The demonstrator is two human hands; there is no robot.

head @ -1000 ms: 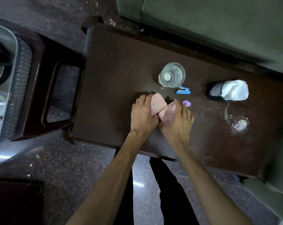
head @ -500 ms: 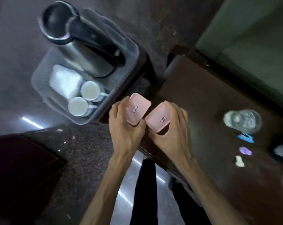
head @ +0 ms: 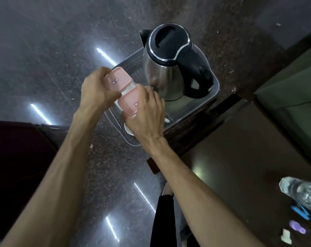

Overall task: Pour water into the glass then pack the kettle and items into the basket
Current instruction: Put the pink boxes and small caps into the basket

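Note:
A steel kettle (head: 166, 68) with a black lid and handle stands upright in the grey plastic basket (head: 214, 86). My left hand (head: 95, 90) grips one pink-lidded container (head: 117, 80), and my right hand (head: 147, 111) grips a second pink-lidded container (head: 130, 102). Both containers are held side by side over the basket's near-left part. A white cup rim (head: 128, 130) shows under my right hand. The glass of water (head: 301, 192) stands on the dark table (head: 240, 157) at the right edge.
The basket sits on a dark wooden stool (head: 185, 125) left of the table. A blue item (head: 300, 213), a purple item (head: 297, 227) and a small white piece (head: 285, 235) lie on the table near the glass. A green sofa (head: 293, 82) is at the right.
Both hands have carried the two pink containers off the table and leftward to above the basket. The view has swung left, so the glass now sits at the right edge.

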